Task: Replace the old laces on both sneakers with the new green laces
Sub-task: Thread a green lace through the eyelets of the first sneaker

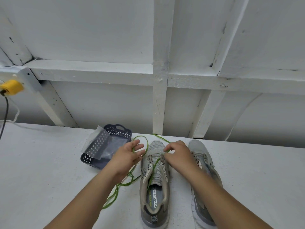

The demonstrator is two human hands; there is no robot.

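Two grey sneakers side by side on a white table point(49, 162), toes pointing away toward the white wall. Left sneaker point(154, 182) taken as the landmark: eyelets mostly empty, insole print visible, one strand of green lace point(154, 167) running down over its tongue. Right sneaker point(203, 162) just beside it on the right, largely hidden under the right forearm.

Left hand point(127, 156) just left of the landmark's toe, fingers spread and fairly straight, a loop of the green lace hooked over them and arcing up beyond the fingertips. Not a closed grip; lace draped rather than pinched, as far as can be told. Right hand point(177, 154) over the landmark's upper right eyelets, fingers curled, pinching the green lace near the toe end of the eyelet row.

More green lace trailing on the table to the left of the landmark, passing under the left wrist and curling toward the near edge.

Farther left and beyond the landmark: dark perforated basket point(118, 131) with a clear plastic bag point(99, 142) lying across it. Far to the left, by the wall, a yellow plug point(11, 87) with a dark cable.
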